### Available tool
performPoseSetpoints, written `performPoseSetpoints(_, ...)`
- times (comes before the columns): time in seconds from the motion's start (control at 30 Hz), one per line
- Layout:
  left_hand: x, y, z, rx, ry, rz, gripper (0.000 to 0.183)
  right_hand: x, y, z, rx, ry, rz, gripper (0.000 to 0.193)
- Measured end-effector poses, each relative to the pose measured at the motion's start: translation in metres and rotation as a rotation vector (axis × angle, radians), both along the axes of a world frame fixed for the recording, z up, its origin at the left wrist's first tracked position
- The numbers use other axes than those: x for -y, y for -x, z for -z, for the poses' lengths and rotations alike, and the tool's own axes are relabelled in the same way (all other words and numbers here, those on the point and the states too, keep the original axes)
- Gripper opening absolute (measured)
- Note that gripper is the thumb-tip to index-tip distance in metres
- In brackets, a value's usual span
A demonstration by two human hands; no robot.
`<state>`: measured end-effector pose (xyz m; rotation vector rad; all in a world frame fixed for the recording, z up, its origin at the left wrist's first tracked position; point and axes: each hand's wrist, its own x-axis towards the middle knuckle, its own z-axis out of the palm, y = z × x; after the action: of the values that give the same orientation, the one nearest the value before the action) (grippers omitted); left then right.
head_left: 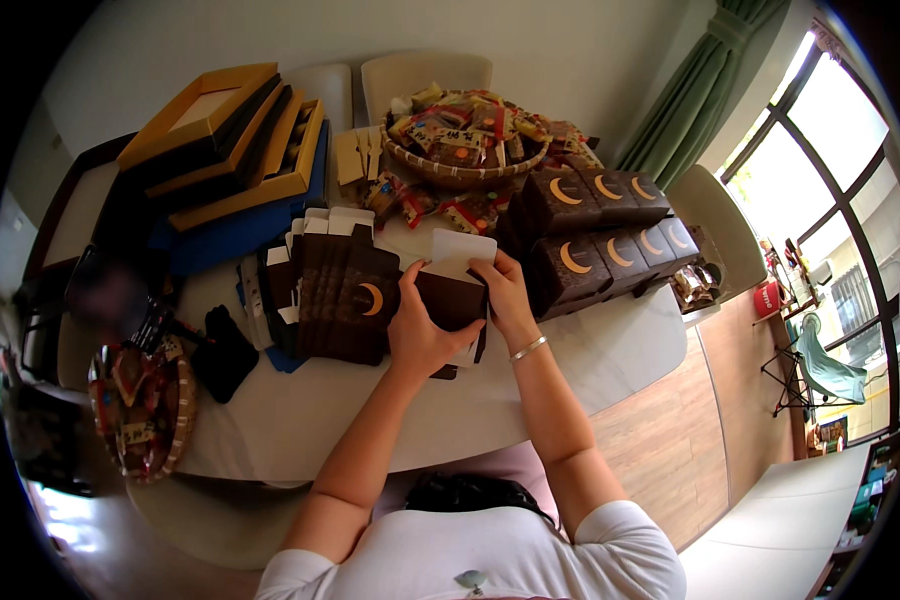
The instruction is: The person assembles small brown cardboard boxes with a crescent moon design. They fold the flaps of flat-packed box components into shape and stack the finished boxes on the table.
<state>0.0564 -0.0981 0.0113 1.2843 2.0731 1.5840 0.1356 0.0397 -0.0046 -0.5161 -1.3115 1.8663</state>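
While held over the table (625, 345) by half-open left hand (416, 328) and right hand (509, 296) (pinching near its top edge), treat brown folding carton (452, 302) as probably light, stiff, creasable: grip by sides.

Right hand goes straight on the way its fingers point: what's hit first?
The raised white flap of the dark box, right at the fingertips of the right hand. Past that, probably the loose wrapped snacks on the table, though depth is unclear.
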Motion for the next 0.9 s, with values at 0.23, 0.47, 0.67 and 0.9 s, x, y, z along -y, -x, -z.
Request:
performPoseSetpoints(0.23,0.004,-0.001,-0.008,-0.084,-0.032,0.022,0.102,0.001,-0.003,-0.002,-0.011,-0.080,-0.042,0.021)
performPoseSetpoints(0.47,0.003,0.003,0.001,-0.264,-0.067,-0.028,0.103,0.002,-0.006,-0.009,-0.143,-0.113,-0.134,0.031)
performPoseSetpoints(0.67,0.002,0.002,0.003,-0.274,-0.095,-0.049,0.099,0.012,-0.010,-0.023,-0.173,-0.021,-0.176,0.041)
performPoseSetpoints(0.9,0.002,0.003,0.004,-0.275,-0.095,-0.078,0.096,0.011,-0.009,-0.022,-0.098,-0.260,-0.217,0.028)
